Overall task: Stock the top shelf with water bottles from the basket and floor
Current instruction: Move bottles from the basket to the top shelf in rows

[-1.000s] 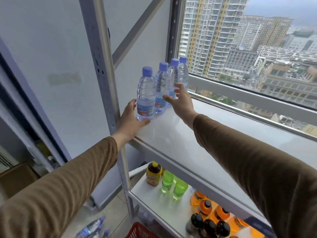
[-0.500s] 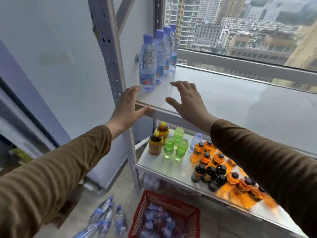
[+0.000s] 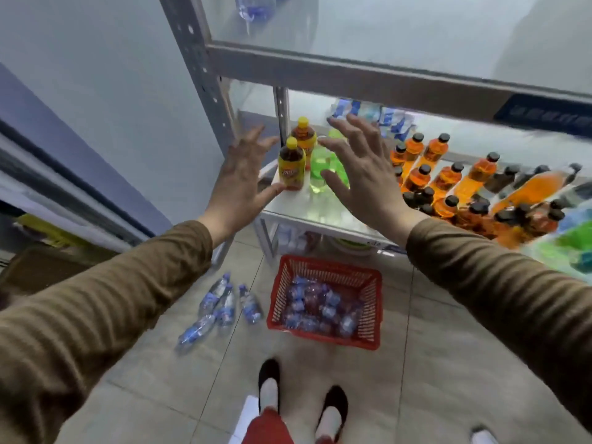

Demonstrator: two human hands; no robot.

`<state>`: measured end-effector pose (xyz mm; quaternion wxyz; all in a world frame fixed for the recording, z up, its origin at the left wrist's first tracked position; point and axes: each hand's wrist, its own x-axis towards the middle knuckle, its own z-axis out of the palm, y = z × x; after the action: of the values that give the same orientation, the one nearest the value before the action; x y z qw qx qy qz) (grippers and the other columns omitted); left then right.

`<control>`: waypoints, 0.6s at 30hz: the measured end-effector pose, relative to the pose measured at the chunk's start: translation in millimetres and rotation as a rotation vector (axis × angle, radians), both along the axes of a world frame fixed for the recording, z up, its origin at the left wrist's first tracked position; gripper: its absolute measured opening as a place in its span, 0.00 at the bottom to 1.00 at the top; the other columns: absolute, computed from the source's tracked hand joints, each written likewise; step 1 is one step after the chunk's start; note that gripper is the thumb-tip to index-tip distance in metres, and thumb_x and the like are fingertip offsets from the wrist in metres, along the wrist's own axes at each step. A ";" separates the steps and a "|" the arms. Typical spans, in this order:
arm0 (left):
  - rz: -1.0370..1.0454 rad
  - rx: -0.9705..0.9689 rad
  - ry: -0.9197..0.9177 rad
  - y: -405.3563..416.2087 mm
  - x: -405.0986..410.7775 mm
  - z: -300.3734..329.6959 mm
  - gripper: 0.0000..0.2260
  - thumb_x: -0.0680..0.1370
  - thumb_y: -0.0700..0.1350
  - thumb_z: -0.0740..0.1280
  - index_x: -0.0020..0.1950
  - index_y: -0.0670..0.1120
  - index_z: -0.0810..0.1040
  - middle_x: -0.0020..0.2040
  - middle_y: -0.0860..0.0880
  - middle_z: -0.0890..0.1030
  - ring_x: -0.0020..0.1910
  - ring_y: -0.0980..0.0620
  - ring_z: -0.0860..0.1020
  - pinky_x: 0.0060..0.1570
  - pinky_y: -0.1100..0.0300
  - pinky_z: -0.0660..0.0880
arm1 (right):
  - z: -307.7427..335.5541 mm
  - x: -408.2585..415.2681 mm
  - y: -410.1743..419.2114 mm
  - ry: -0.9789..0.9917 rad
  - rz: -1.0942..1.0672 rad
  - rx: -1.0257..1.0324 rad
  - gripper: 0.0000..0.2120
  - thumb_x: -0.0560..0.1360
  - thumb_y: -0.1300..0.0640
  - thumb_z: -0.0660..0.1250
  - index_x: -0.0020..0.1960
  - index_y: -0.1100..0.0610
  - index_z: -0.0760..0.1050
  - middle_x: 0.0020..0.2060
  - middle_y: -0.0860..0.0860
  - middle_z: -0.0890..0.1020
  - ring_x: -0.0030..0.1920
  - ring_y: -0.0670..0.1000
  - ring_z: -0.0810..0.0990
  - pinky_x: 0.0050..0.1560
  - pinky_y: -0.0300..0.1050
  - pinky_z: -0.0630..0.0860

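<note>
My left hand point(image 3: 240, 177) and my right hand point(image 3: 358, 171) hang in the air in front of the rack, fingers spread, holding nothing. Below them a red basket point(image 3: 374, 302) on the floor holds several water bottles point(image 3: 317, 309). More loose water bottles point(image 3: 221, 309) lie on the tiles to its left. The top shelf point(image 3: 368, 36) runs across the top of the view. The base of one standing water bottle point(image 3: 253, 8) shows at its left end.
The middle shelf point(image 3: 307, 209) carries yellow-capped brown bottles point(image 3: 291, 168), green bottles point(image 3: 323, 168) and several orange bottles point(image 3: 448, 177). A grey rack post point(image 3: 198, 68) stands left of my hands. My feet point(image 3: 301, 402) are just behind the basket.
My view has tipped down from the top shelf toward the floor. Both hands let go of the shelved bottles, drew back and dropped lower, open and empty.
</note>
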<state>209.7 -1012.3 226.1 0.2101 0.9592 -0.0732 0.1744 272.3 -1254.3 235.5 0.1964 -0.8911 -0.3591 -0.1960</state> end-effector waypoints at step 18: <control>-0.272 -0.107 0.574 40.0 -26.2 -337.7 0.28 0.77 0.45 0.71 0.75 0.46 0.67 0.75 0.46 0.66 0.75 0.46 0.64 0.77 0.50 0.61 | -362.3 -80.6 9.7 0.919 -0.709 0.136 0.15 0.82 0.56 0.67 0.68 0.56 0.77 0.64 0.57 0.79 0.66 0.60 0.74 0.69 0.53 0.69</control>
<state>183.5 -972.3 -111.6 0.2935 0.9383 -0.1292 -0.1293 191.7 -1244.6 -126.8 0.3114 -0.9357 0.0965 0.1344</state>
